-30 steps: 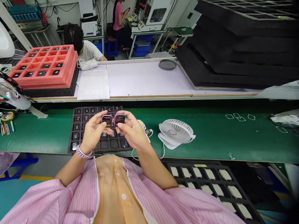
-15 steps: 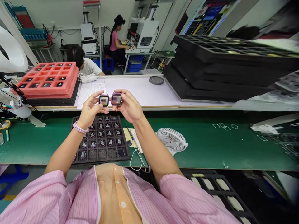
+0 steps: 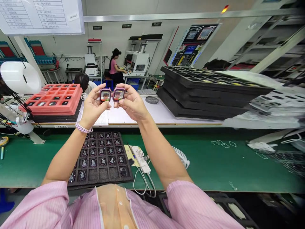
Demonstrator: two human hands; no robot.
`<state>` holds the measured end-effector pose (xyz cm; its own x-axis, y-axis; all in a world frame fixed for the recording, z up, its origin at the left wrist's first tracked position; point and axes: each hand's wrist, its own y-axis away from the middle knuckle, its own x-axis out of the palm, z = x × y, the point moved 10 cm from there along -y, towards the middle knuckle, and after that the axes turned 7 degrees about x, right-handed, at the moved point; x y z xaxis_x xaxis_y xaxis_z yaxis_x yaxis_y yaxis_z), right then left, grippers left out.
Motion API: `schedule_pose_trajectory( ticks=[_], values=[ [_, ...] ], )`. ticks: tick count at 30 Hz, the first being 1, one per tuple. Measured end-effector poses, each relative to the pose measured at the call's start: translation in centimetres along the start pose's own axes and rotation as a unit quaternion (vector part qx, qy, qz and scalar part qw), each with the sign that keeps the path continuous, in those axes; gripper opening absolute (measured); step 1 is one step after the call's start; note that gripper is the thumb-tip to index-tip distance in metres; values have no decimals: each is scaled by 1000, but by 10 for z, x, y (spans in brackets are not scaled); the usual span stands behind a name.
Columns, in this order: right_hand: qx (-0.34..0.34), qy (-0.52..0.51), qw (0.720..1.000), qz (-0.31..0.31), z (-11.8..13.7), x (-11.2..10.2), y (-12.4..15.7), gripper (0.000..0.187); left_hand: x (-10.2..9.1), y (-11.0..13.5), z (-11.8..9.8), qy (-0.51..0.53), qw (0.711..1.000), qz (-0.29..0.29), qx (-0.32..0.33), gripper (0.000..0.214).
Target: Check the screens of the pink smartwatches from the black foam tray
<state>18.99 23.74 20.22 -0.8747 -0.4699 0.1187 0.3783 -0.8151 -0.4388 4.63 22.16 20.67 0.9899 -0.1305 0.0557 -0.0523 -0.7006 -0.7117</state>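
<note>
Up in front of me, my left hand (image 3: 91, 106) pinches a purple-rimmed smartwatch body (image 3: 105, 95), its lit screen facing me. My right hand (image 3: 132, 103) grips a second smartwatch body (image 3: 118, 94) of the same look, also lit. The two watches are side by side with a small gap. Both screens show a picture, too small to make out fully. Below my hands lies a black foam tray (image 3: 103, 175) with rows of similar watches in its pockets; a few front pockets hold none. My left forearm hides part of its left side.
A red foam tray (image 3: 57, 109) with small dark pieces stands on the shelf at left. Stacked black trays (image 3: 202, 98) fill the shelf's right. A power strip (image 3: 143, 160) with white cables and a partly hidden white fan (image 3: 182, 157) sit on the green bench. Two people are beyond the shelf.
The view has tilted upward, showing more of the room and a hanging sheet. Both hands, still holding the watches, are slightly higher in view, with the watches turned more squarely toward me.
</note>
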Motion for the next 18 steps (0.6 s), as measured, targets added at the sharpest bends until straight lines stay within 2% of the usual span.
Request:
schedule_pose_trajectory(
  ticks=[7,11,14,18],
  values=[
    [-3,12,1000,-10,7,0,3,70,3,-4,-6,0,1000,-1,20,68],
    [-17,1,1000,3,4,2,12,60,5,4,-2,-4,1000,11,8,66],
    [-3,-11,1000,-4,-12,2,26,55,8,23,6,2,1000,20,-16,64],
    [56,-34,997,-33,-53,1,52,55,6,61,28,-1,997,13,-81,59]
  ],
)
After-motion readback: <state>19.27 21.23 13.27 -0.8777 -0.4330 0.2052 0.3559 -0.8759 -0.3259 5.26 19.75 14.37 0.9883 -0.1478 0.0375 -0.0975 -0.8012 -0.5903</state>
